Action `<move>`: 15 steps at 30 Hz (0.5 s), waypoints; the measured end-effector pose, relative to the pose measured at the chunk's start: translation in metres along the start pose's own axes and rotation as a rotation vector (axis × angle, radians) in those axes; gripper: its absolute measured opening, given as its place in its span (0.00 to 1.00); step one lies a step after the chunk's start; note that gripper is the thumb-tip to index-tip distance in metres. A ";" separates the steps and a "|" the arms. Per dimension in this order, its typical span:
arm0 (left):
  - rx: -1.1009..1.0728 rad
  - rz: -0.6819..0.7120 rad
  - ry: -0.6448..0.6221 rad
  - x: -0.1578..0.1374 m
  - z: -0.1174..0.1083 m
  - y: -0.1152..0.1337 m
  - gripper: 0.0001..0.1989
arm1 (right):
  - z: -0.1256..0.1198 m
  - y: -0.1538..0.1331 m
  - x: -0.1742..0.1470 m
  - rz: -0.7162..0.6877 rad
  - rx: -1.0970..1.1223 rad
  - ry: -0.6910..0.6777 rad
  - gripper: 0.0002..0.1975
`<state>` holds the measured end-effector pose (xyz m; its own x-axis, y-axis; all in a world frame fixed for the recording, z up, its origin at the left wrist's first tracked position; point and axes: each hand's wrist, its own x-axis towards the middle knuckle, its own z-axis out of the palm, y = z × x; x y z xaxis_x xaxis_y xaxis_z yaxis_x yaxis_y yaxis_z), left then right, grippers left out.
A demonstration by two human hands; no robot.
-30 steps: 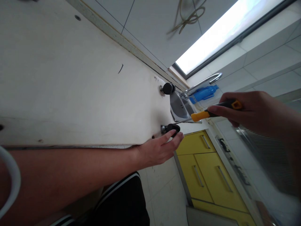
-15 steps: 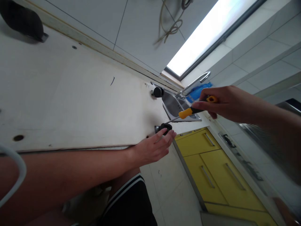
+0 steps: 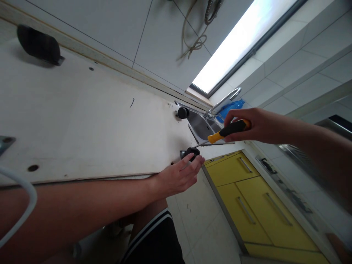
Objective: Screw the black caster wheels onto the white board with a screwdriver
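My left hand (image 3: 177,178) has its fingers curled around a black caster wheel (image 3: 191,152) near the right end of a pale board (image 3: 110,124). Closed on the back of the handle, my right hand (image 3: 254,124) grips a yellow-and-black screwdriver (image 3: 233,129). Its thin shaft slants down to the caster's metal mount, where the exact tip is hidden. Another black caster (image 3: 182,113) stands on the board beyond, close to the same end. At the far left of the board sits a larger, blurred black caster (image 3: 40,46).
Behind the board's end lie a steel sink (image 3: 199,124), a faucet (image 3: 224,99) and a blue plastic item (image 3: 231,108). Yellow cabinets (image 3: 247,198) stand at the right. A white curved tube (image 3: 29,194) crosses the lower left, and a cord (image 3: 192,46) hangs on the tiled wall.
My right hand's grip has shifted on the screwdriver, showing more of the black handle. My left hand stays at the caster. The whole view has shifted slightly.
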<state>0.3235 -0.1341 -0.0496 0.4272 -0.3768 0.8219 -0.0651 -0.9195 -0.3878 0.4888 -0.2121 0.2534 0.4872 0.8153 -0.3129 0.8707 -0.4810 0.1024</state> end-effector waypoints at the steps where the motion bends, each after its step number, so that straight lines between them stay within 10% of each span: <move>1: -0.001 -0.002 0.006 0.000 0.000 0.000 0.14 | 0.000 0.001 0.000 0.029 0.002 0.013 0.34; 15: -0.022 0.005 0.023 -0.001 0.002 0.000 0.12 | 0.007 -0.004 -0.003 -0.082 0.071 0.121 0.33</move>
<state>0.3246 -0.1334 -0.0511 0.4060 -0.3834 0.8295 -0.0872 -0.9199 -0.3824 0.4834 -0.2154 0.2474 0.4232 0.8835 -0.2009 0.9030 -0.4295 0.0130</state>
